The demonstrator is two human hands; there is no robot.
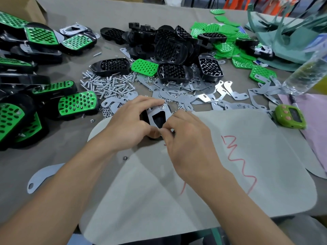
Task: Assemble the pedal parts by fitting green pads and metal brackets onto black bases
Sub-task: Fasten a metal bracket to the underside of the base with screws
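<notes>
Left hand (131,119): fingers curled round a black base (143,116), gripping it over the desk (70,138). A metal bracket (155,112) lies on the base, between both hands. Right hand (185,137): fingers pinch the bracket's near end; finer detail is blurred. Beyond the fingers lie loose screws (109,84) and spare brackets (203,98). Finished pedals (77,103) lie left of the left fingers.

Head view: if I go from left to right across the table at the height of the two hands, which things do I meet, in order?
Finished green-topped pedal → left hand → black base with its metal bracket → right hand → green timer.
</notes>
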